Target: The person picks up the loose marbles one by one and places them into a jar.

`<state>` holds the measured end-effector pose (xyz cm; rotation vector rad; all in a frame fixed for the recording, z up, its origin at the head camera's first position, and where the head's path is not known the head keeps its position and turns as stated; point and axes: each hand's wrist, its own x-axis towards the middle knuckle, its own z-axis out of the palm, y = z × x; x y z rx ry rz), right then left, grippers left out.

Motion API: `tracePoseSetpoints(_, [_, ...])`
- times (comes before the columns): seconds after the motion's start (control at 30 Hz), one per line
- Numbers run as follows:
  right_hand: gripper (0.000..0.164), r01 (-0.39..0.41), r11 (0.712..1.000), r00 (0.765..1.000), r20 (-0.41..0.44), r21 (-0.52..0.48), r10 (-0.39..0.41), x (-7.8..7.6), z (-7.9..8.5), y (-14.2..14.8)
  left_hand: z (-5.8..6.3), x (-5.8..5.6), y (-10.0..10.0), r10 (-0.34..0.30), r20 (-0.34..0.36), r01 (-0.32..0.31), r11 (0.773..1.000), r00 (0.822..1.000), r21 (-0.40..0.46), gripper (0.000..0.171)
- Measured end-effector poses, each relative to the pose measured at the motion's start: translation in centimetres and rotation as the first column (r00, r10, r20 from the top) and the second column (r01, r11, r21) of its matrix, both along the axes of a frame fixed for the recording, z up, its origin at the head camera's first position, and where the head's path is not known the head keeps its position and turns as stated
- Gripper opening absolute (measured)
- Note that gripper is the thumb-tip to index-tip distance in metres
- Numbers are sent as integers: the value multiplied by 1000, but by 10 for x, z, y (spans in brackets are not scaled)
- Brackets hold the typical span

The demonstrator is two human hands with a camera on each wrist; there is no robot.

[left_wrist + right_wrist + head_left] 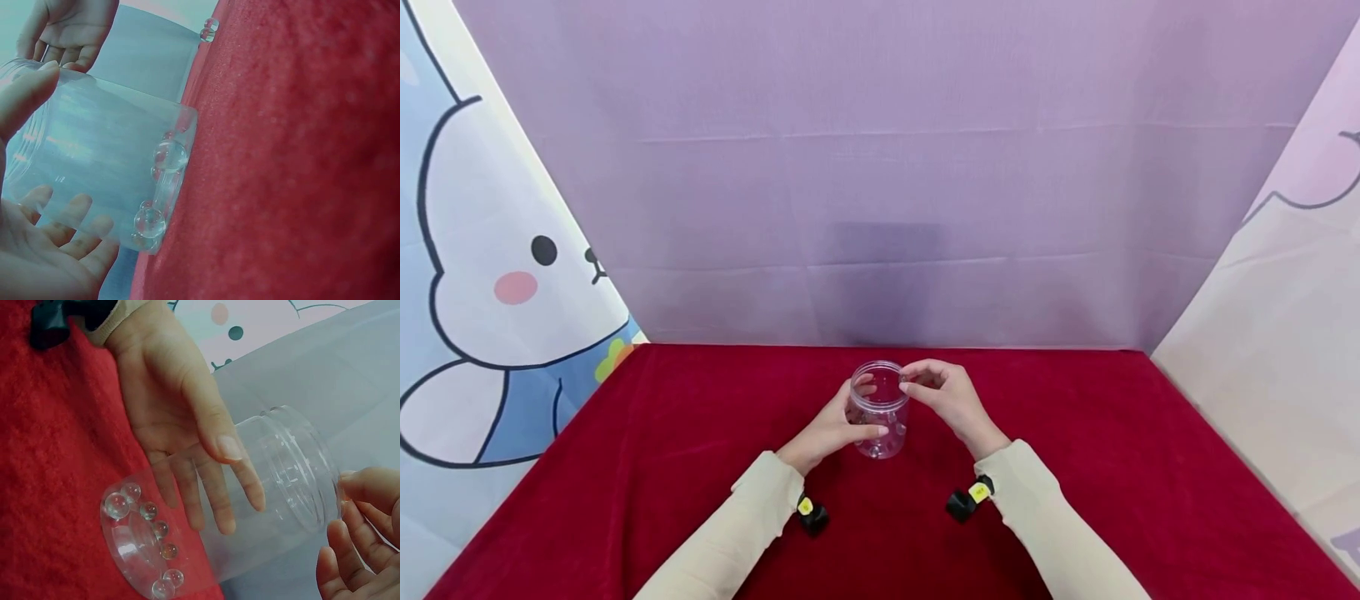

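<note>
A clear plastic jar [880,417] with a threaded, lidless mouth stands a little tilted over the red cloth. Several clear balls [161,529] lie at its bottom. My left hand [838,425] grips the jar around its side, thumb at the near side and fingers on the far side. At the right edge of the mouth is my right hand [951,400]; its bent thumb and forefinger come to the rim. Whether these fingertips pinch the rim or a small clear thing is too unclear to tell.
Red cloth [700,467] covers the table. Two more clear balls [209,30] show beyond the jar in the left wrist view. A lilac curtain [880,183] hangs behind, and printed cartoon sheets [497,250] flank the table. Each wrist wears a small black camera [814,521].
</note>
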<state>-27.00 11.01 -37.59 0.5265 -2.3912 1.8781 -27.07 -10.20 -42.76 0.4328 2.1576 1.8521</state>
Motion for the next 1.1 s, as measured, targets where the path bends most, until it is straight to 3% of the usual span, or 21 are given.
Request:
tracePoseSetpoints(0.57, [21,-1,1000,1000,16,-5,1,1,-3,1,1,-1,-1,-7,-16,7,1000,1000,-3,89])
tracePoseSetpoints(0.8, [23,-10,1000,1000,26,12,10,23,22,1,1,-1,-1,-7,-14,7,1000,1000,-6,89])
tracePoseSetpoints(1.1, [25,-9,1000,1000,-6,-11,9,8,-4,12,0,-1,0,5,-12,-5,1000,1000,-1,87])
